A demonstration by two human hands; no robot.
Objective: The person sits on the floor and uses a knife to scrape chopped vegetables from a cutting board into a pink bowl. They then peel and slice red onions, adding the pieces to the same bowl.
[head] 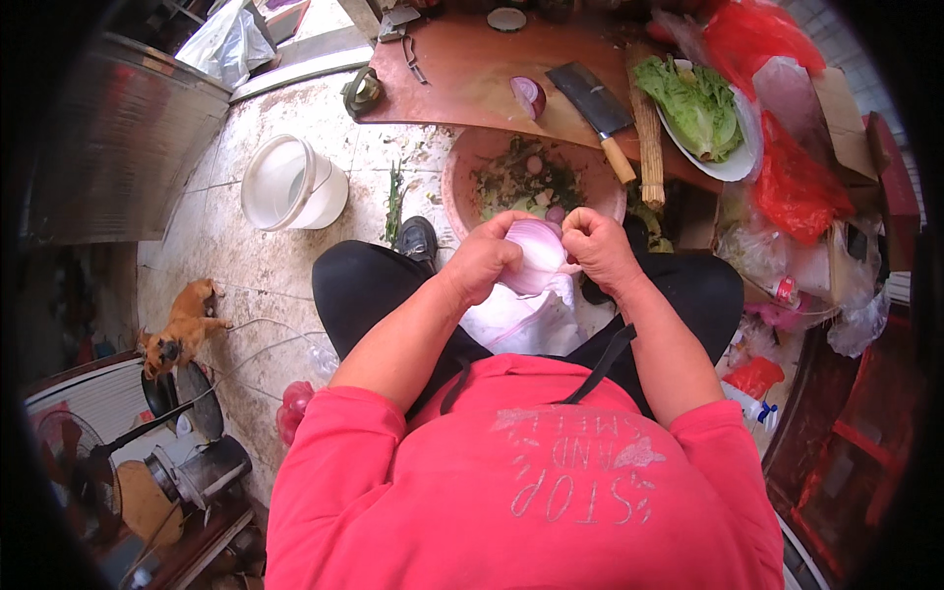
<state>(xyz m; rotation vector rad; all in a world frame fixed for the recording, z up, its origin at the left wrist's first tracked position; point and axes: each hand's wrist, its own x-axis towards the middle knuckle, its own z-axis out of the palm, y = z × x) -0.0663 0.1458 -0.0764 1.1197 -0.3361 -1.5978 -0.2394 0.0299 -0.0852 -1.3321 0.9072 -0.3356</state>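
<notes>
My left hand grips the left side of a cut red onion, whose pale purple inner layers face up. At the onion's right edge, my right hand pinches a thin layer or piece of skin between thumb and fingers. Beneath the onion a white plastic bag lies between the knees. Just beyond my hands stands a pink basin with vegetable scraps in it. A cut red onion piece rests on the low wooden table, beside a cleaver with a wooden handle.
A bundle of thin sticks and a white plate with lettuce are at the table's right. Left stands a white bucket. A brown dog is on the dirty tiled floor, near a cable. Red plastic bags lie right.
</notes>
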